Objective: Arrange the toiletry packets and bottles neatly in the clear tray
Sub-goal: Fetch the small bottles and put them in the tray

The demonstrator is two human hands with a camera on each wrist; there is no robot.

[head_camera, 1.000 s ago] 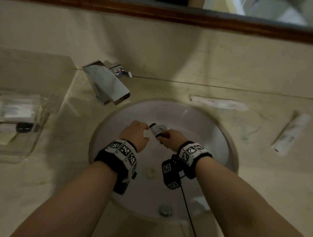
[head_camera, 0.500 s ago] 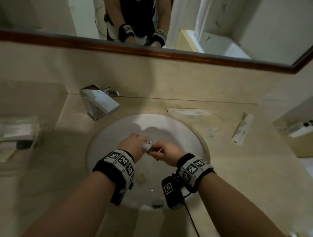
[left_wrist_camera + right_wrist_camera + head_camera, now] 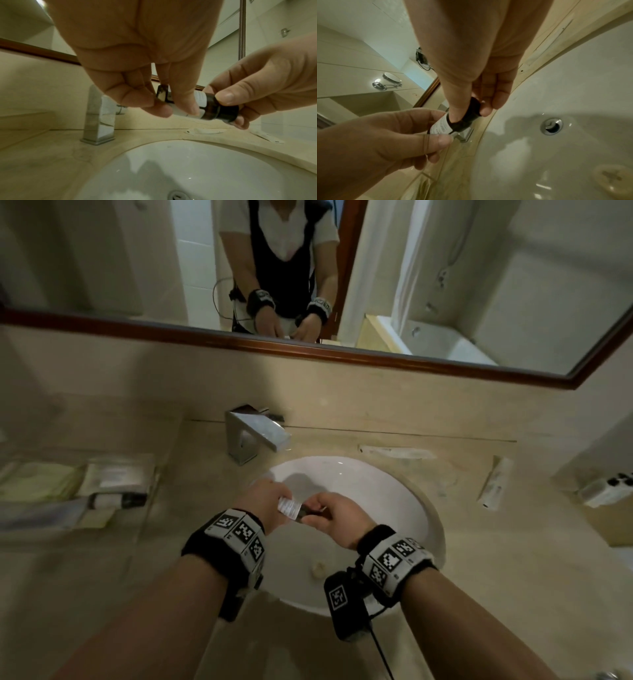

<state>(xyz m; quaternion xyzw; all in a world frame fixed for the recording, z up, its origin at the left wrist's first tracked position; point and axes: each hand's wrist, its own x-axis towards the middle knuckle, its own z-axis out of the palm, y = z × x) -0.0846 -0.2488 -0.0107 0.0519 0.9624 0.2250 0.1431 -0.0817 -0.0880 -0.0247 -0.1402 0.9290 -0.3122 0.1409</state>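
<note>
Above the sink (image 3: 404, 508), I hold the small bottle (image 3: 289, 507) level: my left hand (image 3: 262, 503) pinches its labelled body, my right hand (image 3: 337, 517) pinches the dark cap. It looks light, rigid and smooth; I'd grip the body, not the cap.

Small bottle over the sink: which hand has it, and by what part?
Both. The left hand pinches the small bottle round its white-labelled body; the right hand grips its dark cap end.

We found open air above the sink (image 3: 404, 498); the faucet (image 3: 255, 436) stood between it and the clear tray (image 3: 150, 474) to the left.
</note>
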